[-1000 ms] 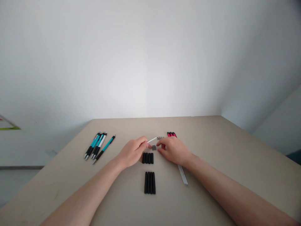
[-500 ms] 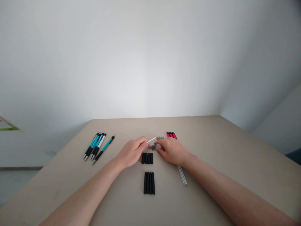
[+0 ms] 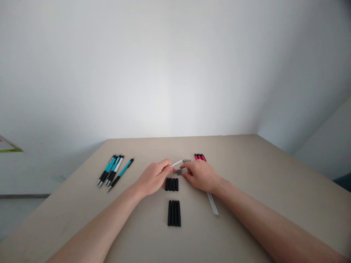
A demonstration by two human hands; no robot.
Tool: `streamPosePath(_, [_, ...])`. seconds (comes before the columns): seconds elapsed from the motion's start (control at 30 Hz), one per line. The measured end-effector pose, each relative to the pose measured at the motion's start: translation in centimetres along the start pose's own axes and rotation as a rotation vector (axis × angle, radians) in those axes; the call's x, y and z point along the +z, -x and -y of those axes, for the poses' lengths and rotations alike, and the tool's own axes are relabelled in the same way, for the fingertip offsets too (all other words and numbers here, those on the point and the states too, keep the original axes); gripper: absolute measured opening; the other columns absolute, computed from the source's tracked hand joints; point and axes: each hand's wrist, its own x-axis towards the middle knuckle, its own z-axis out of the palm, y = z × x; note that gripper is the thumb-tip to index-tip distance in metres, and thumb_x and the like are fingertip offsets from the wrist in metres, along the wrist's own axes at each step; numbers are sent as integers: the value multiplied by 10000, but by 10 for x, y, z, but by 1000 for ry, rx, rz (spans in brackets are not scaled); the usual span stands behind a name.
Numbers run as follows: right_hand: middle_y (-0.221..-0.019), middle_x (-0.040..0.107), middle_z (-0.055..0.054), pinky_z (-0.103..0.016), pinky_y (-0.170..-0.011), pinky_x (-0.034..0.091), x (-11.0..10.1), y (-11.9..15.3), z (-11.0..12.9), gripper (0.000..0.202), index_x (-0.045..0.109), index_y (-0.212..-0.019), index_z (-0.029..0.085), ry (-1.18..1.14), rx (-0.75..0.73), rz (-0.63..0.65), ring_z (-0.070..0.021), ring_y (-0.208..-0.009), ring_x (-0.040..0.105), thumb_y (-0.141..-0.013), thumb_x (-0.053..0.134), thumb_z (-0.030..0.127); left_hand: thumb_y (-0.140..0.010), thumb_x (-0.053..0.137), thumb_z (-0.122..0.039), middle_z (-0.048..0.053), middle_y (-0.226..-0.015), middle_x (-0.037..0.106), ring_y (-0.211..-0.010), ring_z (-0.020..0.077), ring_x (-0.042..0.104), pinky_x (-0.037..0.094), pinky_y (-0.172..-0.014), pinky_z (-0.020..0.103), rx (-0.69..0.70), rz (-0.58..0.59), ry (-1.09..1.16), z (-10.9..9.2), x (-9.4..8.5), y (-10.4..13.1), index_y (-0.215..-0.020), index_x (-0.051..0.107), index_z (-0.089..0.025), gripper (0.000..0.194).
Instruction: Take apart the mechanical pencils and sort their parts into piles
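Observation:
Pinched between the thumb and forefinger of my left hand (image 3: 155, 177) is a thin white pen refill (image 3: 177, 163), slanting up to the right. My right hand (image 3: 201, 174) hovers at a cluster of small grey springs (image 3: 179, 172), its thumb and forefinger apart beside them. Just beyond the fingers is a row of small grey metal pieces (image 3: 187, 160), too small to name surely. Short black grips (image 3: 172, 184) lie in a row below my left fingertips. Several white refills (image 3: 213, 205) stick out from under my right wrist, their upper ends hidden.
Longer black barrels (image 3: 174, 213) lie nearer to me on the beige table (image 3: 142, 233). Pink and black pen parts (image 3: 200, 157) lie behind my right hand. At the left are several assembled pens (image 3: 111, 170), one teal pen (image 3: 120, 174) slightly apart. A white wall (image 3: 164, 73) stands behind.

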Motion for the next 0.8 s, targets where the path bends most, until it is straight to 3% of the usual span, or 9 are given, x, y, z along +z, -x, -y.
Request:
streamPosePath(0.2, [-695, 666, -4, -237, -616, 371, -10, 4, 3, 245, 667, -990, 192, -203, 9, -154, -133, -627, 560, -803, 555, 304, -918, 337, -359, -41, -574, 505, -536, 116, 420, 300, -553, 223, 58, -3, -75, -5, -5, 1, -805, 605, -186, 338])
streamPosePath(0.43, [-541, 501, 29, -206, -515, 307, -17, 7, 9, 308, 608, -652, 153, -450, -31, -228, -82, -514, 398, -857, 492, 350, -918, 341, -326, -39, -582, 495, -529, 108, 414, 297, -548, 220, 115, 14, -71, -10, -8, 4, -829, 624, -184, 329])
streamPosePath(0.6, [-535, 448, 37, -208, -479, 283, -18, 7, 2, 293, 585, -649, 144, -646, 25, -267, -81, -507, 362, -837, 514, 357, -915, 350, -333, -55, -520, 404, -481, 101, 353, 253, -501, 224, 86, -15, -68, -11, -8, 4, -794, 620, -191, 329])
streamPosePath(0.8, [-476, 450, 40, -213, -432, 267, -20, 4, -11, 266, 562, -626, 141, -873, 133, -391, -78, -434, 371, -776, 570, 361, -912, 365, -314, -54, -529, 420, -486, 98, 366, 262, -510, 225, 84, -46, -66, -8, -8, 4, -760, 610, -186, 315])
